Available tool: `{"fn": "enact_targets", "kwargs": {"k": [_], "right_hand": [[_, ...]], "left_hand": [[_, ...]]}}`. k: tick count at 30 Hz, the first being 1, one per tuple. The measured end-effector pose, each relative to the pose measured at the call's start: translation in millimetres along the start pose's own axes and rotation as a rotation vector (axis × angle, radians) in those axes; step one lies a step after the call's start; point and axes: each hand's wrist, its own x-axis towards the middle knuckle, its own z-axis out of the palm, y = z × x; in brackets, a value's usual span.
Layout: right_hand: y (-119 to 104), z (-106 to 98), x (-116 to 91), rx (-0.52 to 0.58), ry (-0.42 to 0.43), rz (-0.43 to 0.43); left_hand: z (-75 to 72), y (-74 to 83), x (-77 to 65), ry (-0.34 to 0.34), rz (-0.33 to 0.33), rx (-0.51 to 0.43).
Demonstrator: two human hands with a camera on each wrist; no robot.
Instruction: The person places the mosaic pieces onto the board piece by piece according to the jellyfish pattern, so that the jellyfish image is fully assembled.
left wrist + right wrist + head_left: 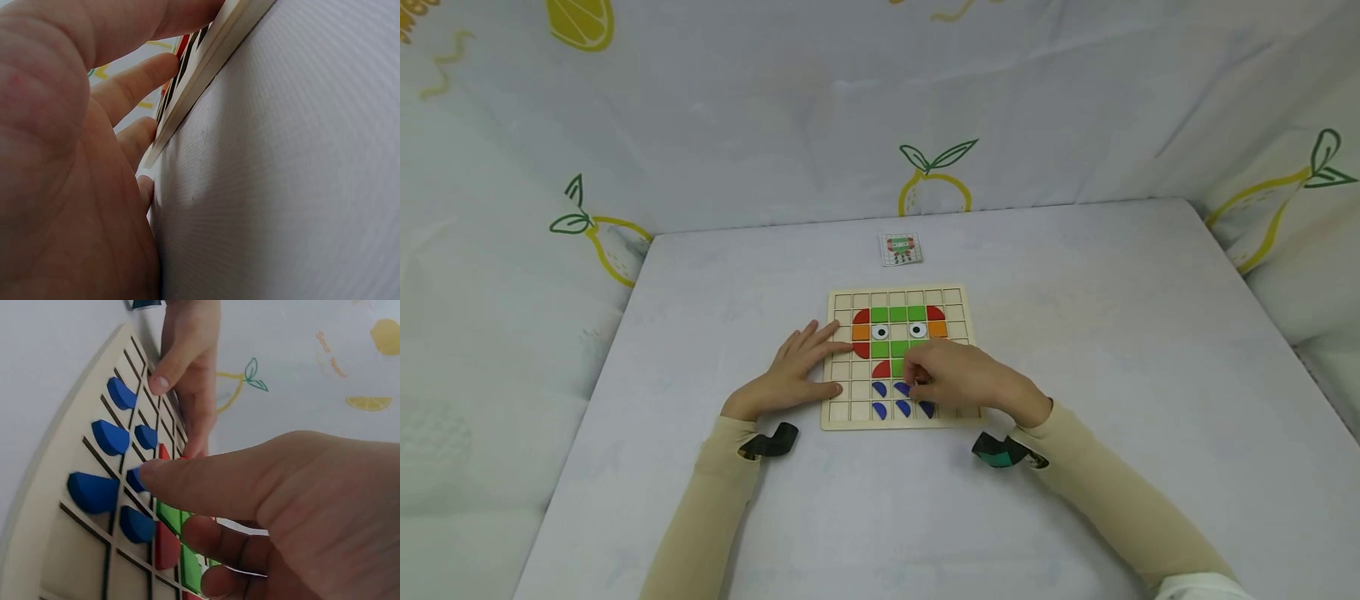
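A wooden grid board (840,415) lies on the table with red, orange, green and blue pieces on it. Splayed fingers of my left hand (790,375) rest at the board's left edge; the left wrist view shows that hand (75,181) beside the rim. Over the board's lower right part, my right hand (966,377) has its fingers curled. Its thumb (206,487) touches a blue half-circle piece (133,480) in the middle of the upper blue row, seemingly pinching it; the index fingertip is hidden. Several more blue half-circles (111,437) sit in neighbouring squares.
Behind the board lies a small pattern card (901,249) with a similar figure. Two round eye pieces (880,332) are among the green squares (898,314). White cloth with lemon prints (935,196) rises behind and beside the table (1075,275).
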Motion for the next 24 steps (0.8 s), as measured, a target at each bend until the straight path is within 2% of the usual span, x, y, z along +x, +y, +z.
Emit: {"fn": "enact_targets", "kwargs": {"k": [8,18,24], "right_hand": [[6,-8,-3,-0.008,-0.074,0.012],[13,-12,-3,-0.011,0.009,0.027],[12,-9,-1,0.03,0.05,-0.05]], "left_hand": [[0.5,0.3,-0.4,-0.003,-0.005,0.005],[1.1,-1.4,-0.1,0.0,0.003,0.0],[0.5,0.4,-0.6,-0.002,-0.003,-0.005]]}}
